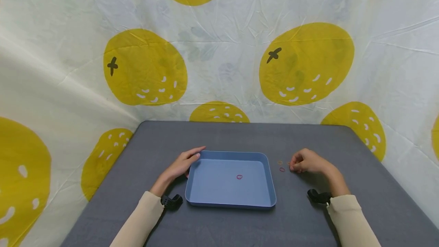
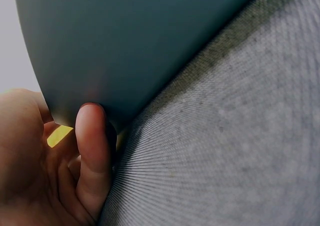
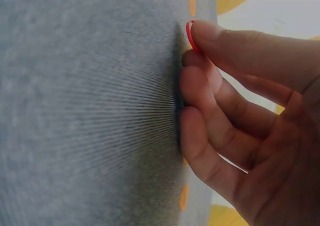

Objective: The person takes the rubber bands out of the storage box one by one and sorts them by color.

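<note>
A shallow blue tray (image 1: 229, 197) lies on the grey cloth, with red rubber bands (image 1: 239, 177) inside it. My left hand (image 1: 181, 164) holds the tray at its back left corner; in the left wrist view one fingertip (image 2: 91, 118) presses against the outer wall. To the right of the tray, my right hand (image 1: 308, 161) is down at the cloth. Its thumb and index finger pinch a red rubber band (image 3: 190, 35), part of which shows as a loop beyond the thumb tip. Between this hand and the tray lie a yellowish rubber band (image 1: 280, 162) and another red rubber band (image 1: 282, 169).
In the right wrist view, an orange rubber band (image 3: 184, 197) lies on the cloth near the little finger, and another orange band (image 3: 192, 4) lies beyond the thumb. The grey table (image 1: 233, 136) ends at a white curtain (image 1: 223, 68) printed with yellow fruit.
</note>
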`<action>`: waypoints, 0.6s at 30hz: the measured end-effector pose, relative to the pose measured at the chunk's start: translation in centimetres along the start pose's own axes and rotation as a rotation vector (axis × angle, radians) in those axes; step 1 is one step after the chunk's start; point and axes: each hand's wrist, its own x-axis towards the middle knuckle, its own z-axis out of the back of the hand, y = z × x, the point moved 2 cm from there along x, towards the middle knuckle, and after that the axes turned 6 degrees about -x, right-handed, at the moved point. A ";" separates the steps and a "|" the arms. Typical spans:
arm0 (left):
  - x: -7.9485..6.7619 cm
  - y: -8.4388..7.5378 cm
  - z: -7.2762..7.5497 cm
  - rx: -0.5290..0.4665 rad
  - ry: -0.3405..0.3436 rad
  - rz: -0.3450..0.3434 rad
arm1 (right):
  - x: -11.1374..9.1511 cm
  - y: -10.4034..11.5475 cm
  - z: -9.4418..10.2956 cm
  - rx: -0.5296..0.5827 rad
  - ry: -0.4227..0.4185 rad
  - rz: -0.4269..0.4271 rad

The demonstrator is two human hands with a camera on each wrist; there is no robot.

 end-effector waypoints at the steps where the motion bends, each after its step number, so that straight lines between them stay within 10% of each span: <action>1: 0.0 0.0 0.0 0.002 0.002 0.000 | 0.0 0.0 -0.1 0.000 -0.003 0.001; 18: -0.1 -0.1 0.0 -0.003 0.016 -0.020 | 0.0 0.1 -0.1 -0.039 -0.005 0.011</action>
